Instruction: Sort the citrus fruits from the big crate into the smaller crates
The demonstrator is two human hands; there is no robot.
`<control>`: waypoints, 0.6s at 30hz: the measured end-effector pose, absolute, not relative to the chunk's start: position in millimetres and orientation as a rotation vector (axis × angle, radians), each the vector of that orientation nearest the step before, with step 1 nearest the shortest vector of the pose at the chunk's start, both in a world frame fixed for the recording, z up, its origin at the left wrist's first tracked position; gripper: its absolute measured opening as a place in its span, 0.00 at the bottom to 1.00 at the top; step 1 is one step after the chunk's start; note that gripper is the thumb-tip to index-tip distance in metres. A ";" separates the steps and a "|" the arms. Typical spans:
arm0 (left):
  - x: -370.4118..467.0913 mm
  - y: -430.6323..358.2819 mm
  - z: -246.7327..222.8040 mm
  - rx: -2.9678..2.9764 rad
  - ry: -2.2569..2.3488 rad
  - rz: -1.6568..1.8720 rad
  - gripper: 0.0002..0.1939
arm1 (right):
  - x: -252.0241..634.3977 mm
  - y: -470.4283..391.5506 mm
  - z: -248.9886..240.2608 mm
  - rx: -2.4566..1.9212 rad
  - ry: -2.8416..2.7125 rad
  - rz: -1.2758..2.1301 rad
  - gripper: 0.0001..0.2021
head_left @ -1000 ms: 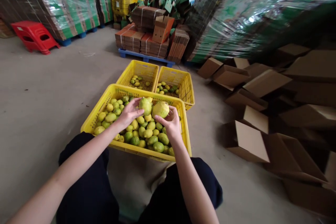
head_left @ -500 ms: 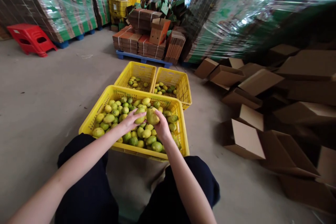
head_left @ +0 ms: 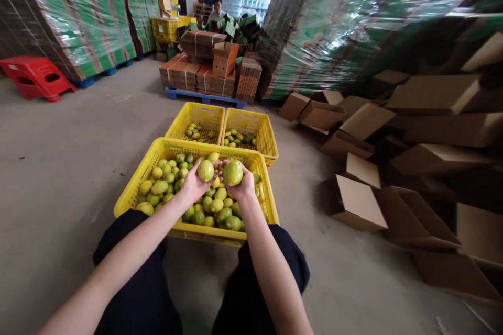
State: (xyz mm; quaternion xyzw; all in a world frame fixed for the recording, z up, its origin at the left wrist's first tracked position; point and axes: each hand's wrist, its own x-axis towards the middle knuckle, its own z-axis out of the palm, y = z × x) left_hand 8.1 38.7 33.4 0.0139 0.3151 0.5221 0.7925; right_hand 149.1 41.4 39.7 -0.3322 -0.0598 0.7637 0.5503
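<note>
Over the near yellow crate (head_left: 131, 180), my left hand (head_left: 192, 186) holds a yellow-green lemon (head_left: 206, 170) on its upturned palm and fingers. Close beside it, my right hand (head_left: 245, 184) cups a larger, greener lemon (head_left: 233, 172). The two fruits are a small gap apart, and the fingertips of both hands nearly meet between them. Below, many yellow and green lemons (head_left: 159, 187) fill the crate; my hands and forearms hide some of them.
Two more yellow crates (head_left: 173, 123) (head_left: 271, 138) behind hold a few lemons each. Open cardboard boxes (head_left: 359, 201) lie along the right. Farther off are a blue pallet (head_left: 206, 98) of flattened cartons, a seated person (head_left: 216, 14), a red stool (head_left: 37, 76) and wrapped stacks (head_left: 78, 15).
Both hands have rolled palm-up, so the lemons now rest on top of the fingers, more exposed. The camera view has tilted up and shifted slightly.
</note>
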 end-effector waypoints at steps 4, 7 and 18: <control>3.5 38.4 36.1 0.032 0.707 1.136 0.15 | 156.2 42.2 48.5 -0.694 -0.150 1.803 0.11; 0.1 38.2 34.6 0.082 0.759 1.147 0.10 | 160.2 40.4 47.7 -0.684 -0.113 1.768 0.10; 7.7 46.8 18.7 0.148 0.786 1.120 0.10 | 163.0 41.4 53.5 -0.684 -0.226 1.726 0.11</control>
